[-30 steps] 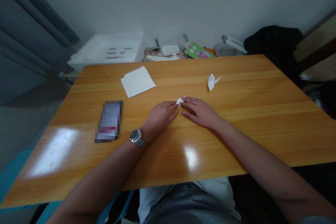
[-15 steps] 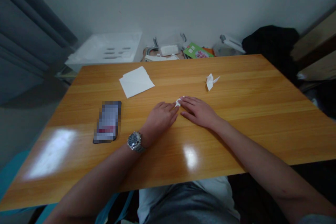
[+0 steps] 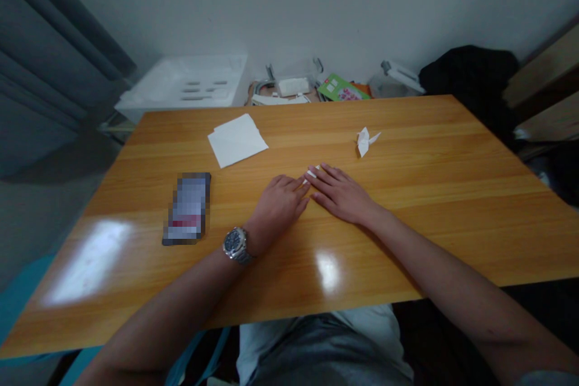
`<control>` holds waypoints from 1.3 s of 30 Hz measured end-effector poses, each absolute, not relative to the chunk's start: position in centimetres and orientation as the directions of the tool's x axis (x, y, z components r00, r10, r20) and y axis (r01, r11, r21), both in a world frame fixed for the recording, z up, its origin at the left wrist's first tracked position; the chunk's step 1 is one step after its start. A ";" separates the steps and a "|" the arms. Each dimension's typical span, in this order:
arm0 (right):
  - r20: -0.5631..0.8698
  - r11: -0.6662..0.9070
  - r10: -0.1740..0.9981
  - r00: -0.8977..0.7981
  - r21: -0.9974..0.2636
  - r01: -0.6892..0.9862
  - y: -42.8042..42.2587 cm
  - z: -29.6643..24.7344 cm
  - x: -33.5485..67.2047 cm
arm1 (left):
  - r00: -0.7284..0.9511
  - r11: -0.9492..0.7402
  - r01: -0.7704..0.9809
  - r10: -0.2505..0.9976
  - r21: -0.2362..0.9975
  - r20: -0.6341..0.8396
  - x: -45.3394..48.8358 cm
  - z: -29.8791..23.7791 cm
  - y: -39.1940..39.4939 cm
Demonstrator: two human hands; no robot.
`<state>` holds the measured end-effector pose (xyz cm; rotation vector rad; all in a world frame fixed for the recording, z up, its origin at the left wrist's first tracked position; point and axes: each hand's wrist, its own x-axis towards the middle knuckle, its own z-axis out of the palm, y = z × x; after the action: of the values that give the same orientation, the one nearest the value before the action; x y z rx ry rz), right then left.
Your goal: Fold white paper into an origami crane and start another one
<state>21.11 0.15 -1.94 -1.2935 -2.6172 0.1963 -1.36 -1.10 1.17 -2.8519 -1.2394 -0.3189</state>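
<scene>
Both my hands lie on the wooden table (image 3: 452, 205), fingertips meeting over a small folded white paper piece (image 3: 310, 174). My left hand (image 3: 275, 208), with a metal watch on the wrist, presses on it from the left with fingers together. From the right, my right hand (image 3: 340, 194) lies flat with fingers stretched over the paper, hiding most of it. A finished white paper crane (image 3: 365, 140) stands farther back to the right, apart from both hands.
A stack of white paper sheets (image 3: 237, 141) lies at the back left. A phone (image 3: 187, 208) rests face up left of my left hand. Behind the table are a white box (image 3: 185, 85), a green packet (image 3: 341, 88) and dark clothing (image 3: 470, 75).
My fingers have closed over the small paper, so less of it shows than a second ago. The hands have barely shifted.
</scene>
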 end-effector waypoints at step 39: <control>0.175 0.637 0.771 -0.612 -0.191 0.747 0.9 -1.6 20.7 | 0.636 -0.669 0.727 0.740 0.151 0.218 -1.5 0.5 -1.4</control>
<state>20.68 0.94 -1.64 -1.2360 -2.6184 0.1436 -1.49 -1.35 0.50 -2.8856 -1.2954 -0.4195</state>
